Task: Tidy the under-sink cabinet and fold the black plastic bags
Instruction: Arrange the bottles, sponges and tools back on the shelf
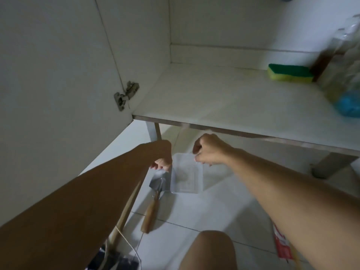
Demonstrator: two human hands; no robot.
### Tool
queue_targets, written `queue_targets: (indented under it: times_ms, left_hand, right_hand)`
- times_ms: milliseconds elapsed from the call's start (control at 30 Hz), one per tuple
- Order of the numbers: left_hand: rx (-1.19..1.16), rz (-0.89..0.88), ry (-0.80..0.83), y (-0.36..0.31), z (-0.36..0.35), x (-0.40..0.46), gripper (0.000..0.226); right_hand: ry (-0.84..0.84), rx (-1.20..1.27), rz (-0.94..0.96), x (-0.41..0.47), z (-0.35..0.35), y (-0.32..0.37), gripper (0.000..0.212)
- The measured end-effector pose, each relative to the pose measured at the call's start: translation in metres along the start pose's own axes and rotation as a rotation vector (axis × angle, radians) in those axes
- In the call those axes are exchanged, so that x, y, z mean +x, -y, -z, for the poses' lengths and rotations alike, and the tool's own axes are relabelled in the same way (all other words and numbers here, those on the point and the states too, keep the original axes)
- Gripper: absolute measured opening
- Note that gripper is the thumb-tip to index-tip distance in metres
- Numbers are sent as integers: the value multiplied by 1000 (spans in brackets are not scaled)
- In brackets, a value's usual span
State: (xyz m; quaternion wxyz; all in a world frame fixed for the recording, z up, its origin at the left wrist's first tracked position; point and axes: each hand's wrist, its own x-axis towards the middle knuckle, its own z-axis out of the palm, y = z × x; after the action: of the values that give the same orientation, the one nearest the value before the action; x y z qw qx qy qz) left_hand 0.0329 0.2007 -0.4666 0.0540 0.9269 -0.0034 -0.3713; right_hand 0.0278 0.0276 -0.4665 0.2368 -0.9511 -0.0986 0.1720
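A clear plastic tray (186, 175) is held above the tiled floor, just below the front edge of the cabinet shelf (214, 100). My left hand (162, 162) grips its left rim, fingers curled downward. My right hand (208, 151) pinches its upper right corner. No black plastic bag can be picked out with certainty; a dark bundle (124, 263) lies at the bottom edge.
A yellow-green sponge (290, 73), clear bottles (342, 61) and a blue item (348, 103) sit at the shelf's right. A metal trowel with wooden handle (153, 199) and a long wooden stick (126, 213) lie on the floor. The cabinet door (58, 75) stands open at left. A red-white packet (282, 244) lies right.
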Motion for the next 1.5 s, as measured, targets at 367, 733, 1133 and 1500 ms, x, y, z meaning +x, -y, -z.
queue_targets:
  times_ms: [367,733,1133,1500]
  left_hand:
    - [-217,187,-405,89,-87,24,19]
    - [-408,258,-390,120,-122,68,24]
    - [-464,247,-402,120,-80,9,15]
    - [-399,104,-327,99,-30,-87,27]
  right_hand:
    - [272,17,-162,15,-143,37,26]
    - [195,321,-374,28,-200,54,80]
    - [148,514,-374,0,-157,66,41]
    - [128,460,-293,-69,-61,80,30]
